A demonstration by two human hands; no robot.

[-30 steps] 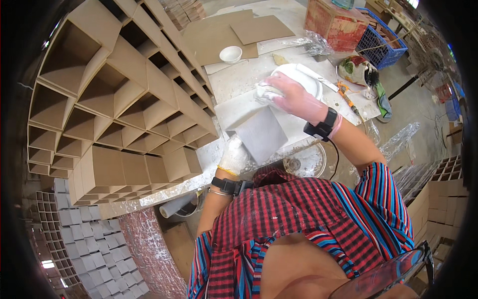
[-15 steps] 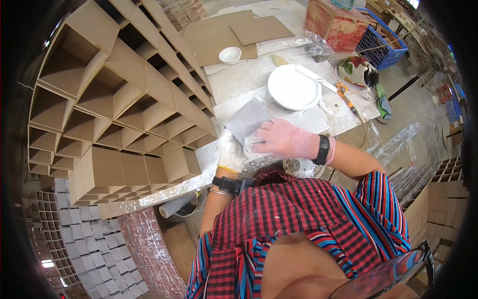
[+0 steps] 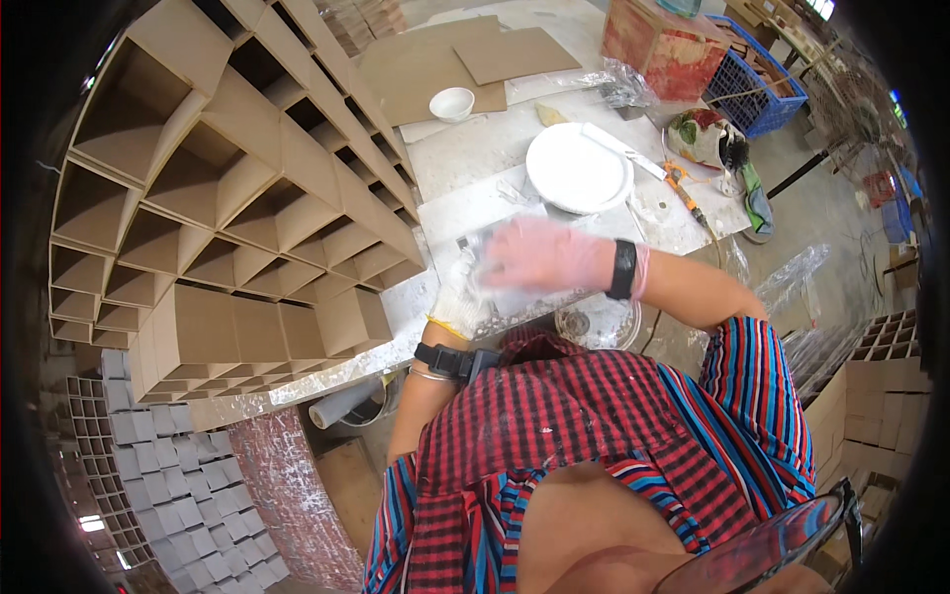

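My left hand (image 3: 459, 297), in a white knitted glove with a yellow cuff, is closed around a grey, flat-sided piece (image 3: 467, 241) above the table's near edge. Most of that piece is hidden behind my right hand (image 3: 550, 257). A thin pink glove covers the right hand, which lies across the piece; its fingers are smeared by motion, so I cannot tell what they grip. Just beyond the hands stands a round white tub (image 3: 579, 170). A white flat-bladed tool (image 3: 621, 148) rests across its rim.
Stacked cardboard boxes with open cells (image 3: 233, 213) rise along the left of the worktable (image 3: 450, 163). Farther back are a small white bowl (image 3: 452, 104), cardboard sheets (image 3: 515, 55) and a red-stained box (image 3: 665, 49). An orange-handled tool (image 3: 683, 190) lies right of the tub.
My right hand has swept up and slightly left over the grey piece and is now blurred. The piece, broadly visible before, is mostly covered. My left hand stays nearly in place.
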